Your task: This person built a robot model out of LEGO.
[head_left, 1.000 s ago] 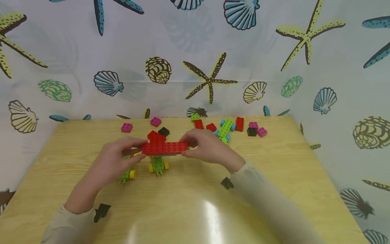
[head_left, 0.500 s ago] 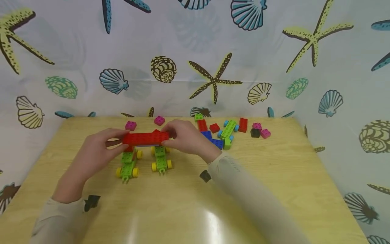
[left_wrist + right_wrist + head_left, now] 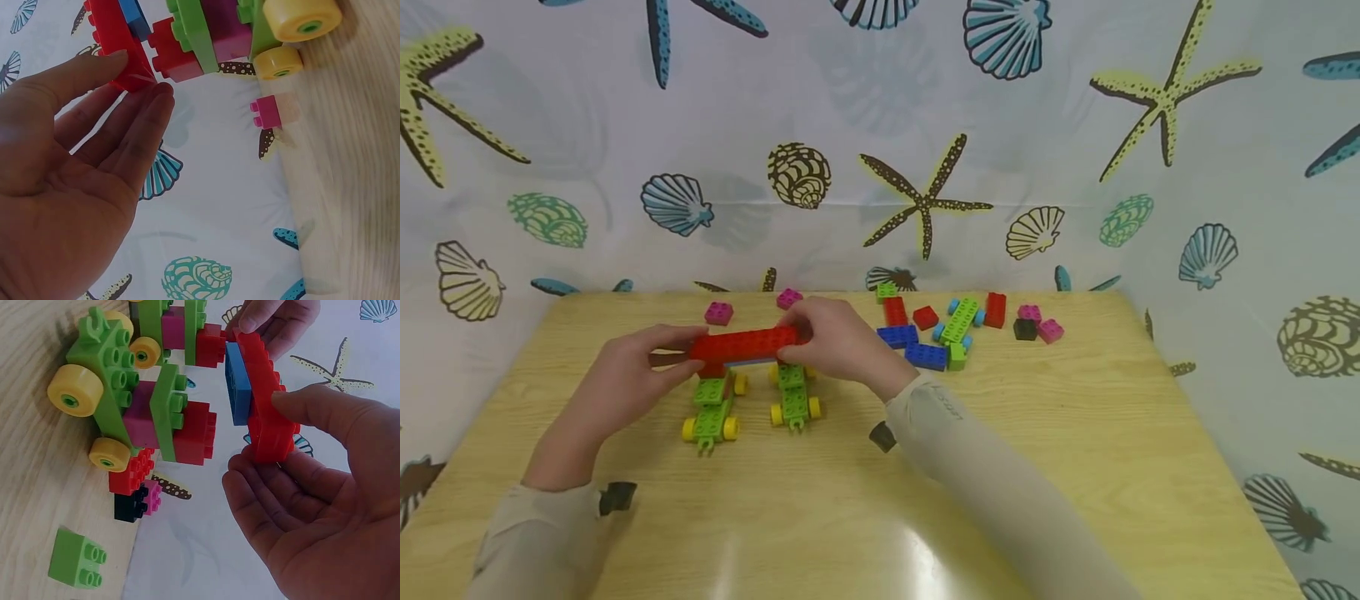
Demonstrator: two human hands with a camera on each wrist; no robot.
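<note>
Both hands hold one long bar of red bricks (image 3: 745, 343) level above two toy cars. My left hand (image 3: 625, 375) pinches its left end, and my right hand (image 3: 842, 346) grips the right end between thumb and fingers. A blue brick (image 3: 237, 384) is fixed under the bar. Below stand the left car (image 3: 711, 417) and the right car (image 3: 793, 404), green bases on yellow wheels. Each carries a stack of magenta, green and red bricks; the red top brick (image 3: 194, 434) faces the bar across a gap in the right wrist view.
Right of the hands lie two blue bricks (image 3: 927, 357), a green car base with blue wheels (image 3: 959, 323), red bricks (image 3: 996, 309), a black brick (image 3: 1025, 329) and magenta bricks (image 3: 1050, 331). Another magenta brick (image 3: 718, 313) lies behind the left hand. A patterned cloth (image 3: 880, 242) rises behind the table.
Both hands have carried the red bar leftward, from over the right car to over both cars. The blue bricks at right have come into view from behind the right hand.
</note>
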